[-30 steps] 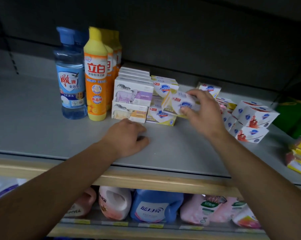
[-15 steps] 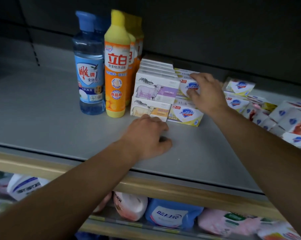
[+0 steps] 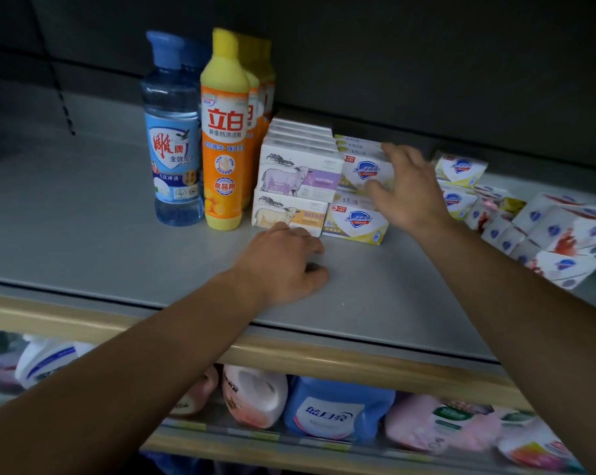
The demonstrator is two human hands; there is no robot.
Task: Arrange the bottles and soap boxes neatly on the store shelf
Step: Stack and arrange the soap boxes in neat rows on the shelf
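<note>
A blue-capped clear bottle [image 3: 173, 159] and a row of yellow-orange detergent bottles [image 3: 224, 149] stand at the left of the grey shelf [image 3: 84, 241]. Beside them are stacked white sheep-print soap boxes [image 3: 298, 176]. Right of those, one Safeguard soap box [image 3: 363, 171] lies on top of another [image 3: 355, 222]. My right hand [image 3: 406, 190] holds the upper Safeguard box at its right end, fingers on top and thumb on its front. My left hand [image 3: 283, 265] rests on the shelf in front of the sheep boxes, loosely curled, holding nothing.
A loose heap of Safeguard boxes [image 3: 461, 169] and white-and-red boxes [image 3: 564, 231] lies at the right of the shelf. A wooden edge strip [image 3: 324, 361] fronts the shelf. Below it lie pink, white and blue detergent jugs [image 3: 331, 409].
My right hand carried a Safeguard box from mid-air onto the lower Safeguard box beside the sheep boxes. The left hand stayed resting on the shelf. The camera has come closer.
</note>
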